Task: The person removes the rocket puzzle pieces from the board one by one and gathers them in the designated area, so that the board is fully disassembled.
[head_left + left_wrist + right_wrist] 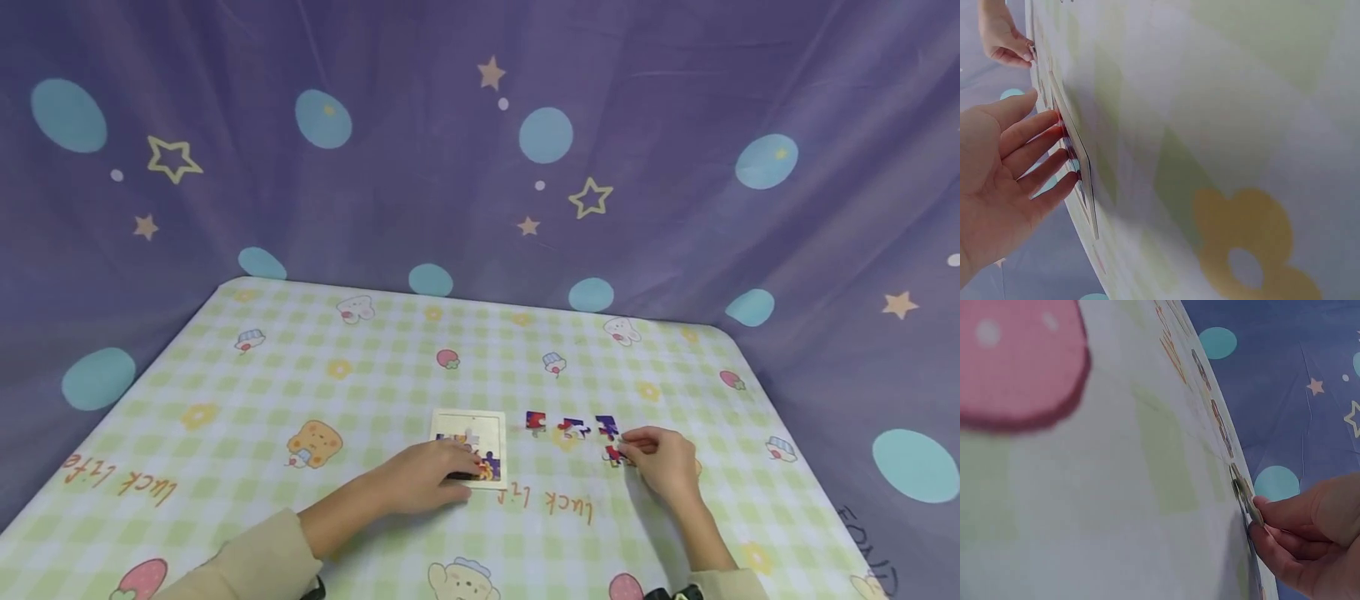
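My left hand (431, 477) lies over the near left part of a wooden puzzle tray (491, 429), fingertips on the joined pieces in its lower half. In the left wrist view the fingers of that hand (1038, 147) are spread and nearly straight, touching the puzzle in the tray (1088, 181). My right hand (663, 462) pinches a red and dark jigsaw piece (615, 455) between thumb and index finger. The right wrist view shows this piece (1249, 503) tilted at the fingertips, close over the tabletop.
Right of the tray lie loose jigsaw pieces: a red one (536, 420), a purple and white one (574, 428) and a purple one (606, 426) near my right fingertips. A green checked cloth (390, 383) covers the table. Behind it hangs a purple curtain (420, 192).
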A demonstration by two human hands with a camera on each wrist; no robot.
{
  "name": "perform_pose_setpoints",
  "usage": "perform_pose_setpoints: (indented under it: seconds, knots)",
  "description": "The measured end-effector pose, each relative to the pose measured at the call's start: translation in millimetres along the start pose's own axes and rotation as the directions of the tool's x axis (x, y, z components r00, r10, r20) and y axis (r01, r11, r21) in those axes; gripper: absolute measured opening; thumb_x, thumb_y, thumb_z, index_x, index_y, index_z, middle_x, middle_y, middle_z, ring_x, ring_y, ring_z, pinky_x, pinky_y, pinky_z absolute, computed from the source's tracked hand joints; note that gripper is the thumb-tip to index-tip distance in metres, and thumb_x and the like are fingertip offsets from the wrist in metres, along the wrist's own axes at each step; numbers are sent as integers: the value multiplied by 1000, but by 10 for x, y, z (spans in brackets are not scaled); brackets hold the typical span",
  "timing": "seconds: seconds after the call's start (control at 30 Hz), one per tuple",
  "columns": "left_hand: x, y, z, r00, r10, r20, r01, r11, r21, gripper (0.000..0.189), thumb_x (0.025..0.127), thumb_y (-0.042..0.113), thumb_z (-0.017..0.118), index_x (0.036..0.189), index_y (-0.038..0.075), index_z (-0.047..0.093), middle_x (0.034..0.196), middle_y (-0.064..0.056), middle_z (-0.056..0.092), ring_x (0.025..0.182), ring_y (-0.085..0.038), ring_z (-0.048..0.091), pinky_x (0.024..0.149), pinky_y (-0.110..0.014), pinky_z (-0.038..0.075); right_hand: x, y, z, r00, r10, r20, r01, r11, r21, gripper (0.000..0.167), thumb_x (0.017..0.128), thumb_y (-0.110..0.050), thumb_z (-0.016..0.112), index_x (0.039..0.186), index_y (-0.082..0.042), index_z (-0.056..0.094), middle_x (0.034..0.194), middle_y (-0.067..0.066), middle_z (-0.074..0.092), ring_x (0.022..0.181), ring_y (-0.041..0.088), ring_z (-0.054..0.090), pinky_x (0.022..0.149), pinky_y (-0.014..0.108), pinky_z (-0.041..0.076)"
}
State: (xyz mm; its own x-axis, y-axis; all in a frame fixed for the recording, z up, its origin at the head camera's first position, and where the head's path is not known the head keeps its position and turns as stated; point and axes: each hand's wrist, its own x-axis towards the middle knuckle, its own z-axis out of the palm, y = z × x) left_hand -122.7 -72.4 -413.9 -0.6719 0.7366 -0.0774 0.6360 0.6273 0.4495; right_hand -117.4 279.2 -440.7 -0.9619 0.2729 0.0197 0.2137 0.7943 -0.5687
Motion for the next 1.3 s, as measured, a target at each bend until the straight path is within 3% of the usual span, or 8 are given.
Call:
perform_pose_setpoints:
  seconds: [0.33,0.67,0.83,0.97,1.3]
  knots:
    - [-10,-40,41,999,-11,-41,8,997,-78,29,92,25,63,118,12,68,121,-4,68,124,-25,58,110,-45,43,-7,-16,42,1000,5,-31,-6,999,-41,8,81,-20,75,88,-16,76,80,1,76,69,7,67,73,43,37]
    - [-181,-88,5,996,-35,-78,37,999,19,30,91,26,63,117,12,68,127,-6,65,122,-24,59,107,-45,46,-19,-55,3,999,-42,-34,41,998,-47,11,81,-17,76,90,-12,76,82,5,76,73,15,70,71,41,38]
    - [-254,-105,-9,996,-6,-89,11,999,51,31,92,24,62,119,10,67,132,-6,63,124,-26,59,106,-46,47,11,-113,13,990,-131,-45,130,991,-8,12,80,-11,76,91,-6,75,82,9,75,72,17,70,70,30,52]
    - [-273,-123,1,995,6,-97,2,997,75,32,92,24,62,120,10,67,133,-6,63,125,-26,59,106,-45,47,20,-238,49,983,-184,-28,185,981,51,12,80,-8,76,91,-4,75,82,10,75,73,18,71,63,21,56]
    - [-259,-140,9,992,50,-112,-33,988,148,31,90,21,64,119,10,68,128,-6,66,120,-25,62,101,-42,51,-75,-723,308,954,-288,81,272,948,166,10,77,-4,76,87,-6,74,83,6,75,72,15,70,66,22,59]
